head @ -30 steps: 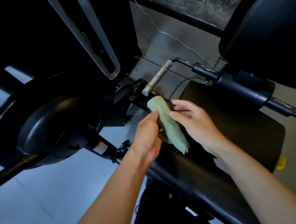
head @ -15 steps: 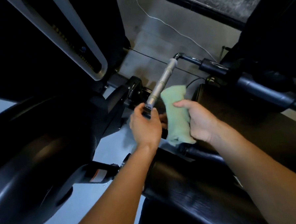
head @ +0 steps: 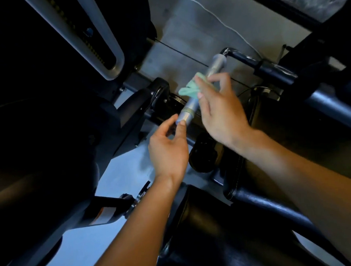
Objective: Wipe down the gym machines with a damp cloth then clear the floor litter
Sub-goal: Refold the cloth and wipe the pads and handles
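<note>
A: At the middle of the head view, the grey handle (head: 201, 90) of the gym machine (head: 321, 104) slants from lower left up to the bent black bar at upper right. The left hand (head: 168, 148) pinches its near end between thumb and fingertips.

B: And the right hand (head: 222, 114)?

A: It lies over the handle's middle, fingers curved round it with the green cloth (head: 189, 88) bunched under them. The cloth wraps that stretch of the handle, and a crumpled tail sticks out on the left side. There's motion blur here, so how much cloth goes round the far side I cannot tell.

B: What about the rest of the machine?

A: It's mostly dark. The black padded seat (head: 226, 232) fills the bottom right, cut off by the frame edge. A silver slotted upright (head: 97, 45) runs off the top left corner. The big black housing on the left is almost lost in shadow.

B: And the floor?

A: There's a pale grey floor (head: 120, 176) between the parts, and a thin white cord (head: 226, 26) trails across it near the top. Both forearms enter from the bottom edge.
</note>
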